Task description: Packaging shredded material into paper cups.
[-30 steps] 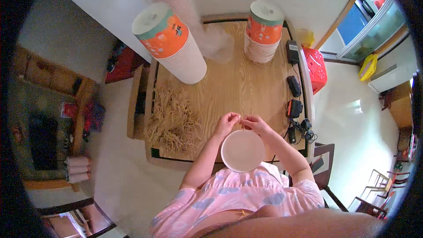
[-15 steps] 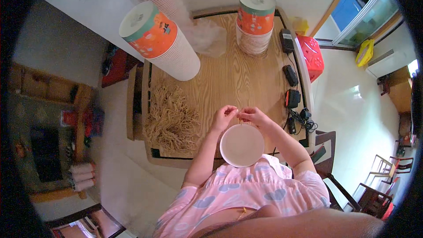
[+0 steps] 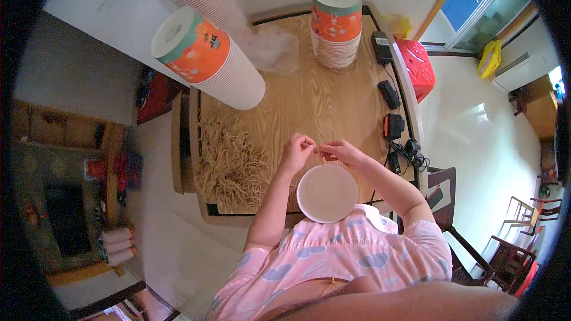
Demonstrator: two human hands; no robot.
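Over the table's near edge, my left hand [image 3: 299,151] is closed in a pinch, its fingertips turned toward my other hand. A small gap parts it from my right hand [image 3: 341,152], which also pinches. A faint tan strand seems to run below the right fingers; what the left fingers hold is too small to make out. Just under both hands a round white paper bucket [image 3: 327,194], mouth up, rests against my lap and the table edge. Left of my left forearm lies a loose heap of tan twine pieces [image 3: 232,163].
Upside-down stacks of orange, green and white paper buckets stand at the left [image 3: 208,59] and the back [image 3: 336,24] of the wooden table [image 3: 291,98]. Clear plastic wrapping [image 3: 273,50] lies between them. Black adapters [image 3: 393,126] and cables line the right edge; a red stool [image 3: 416,70] stands beyond.
My hands have drawn slightly apart, the left one moving a little up and left. The view has shifted slightly; the bucket stays at my lap.
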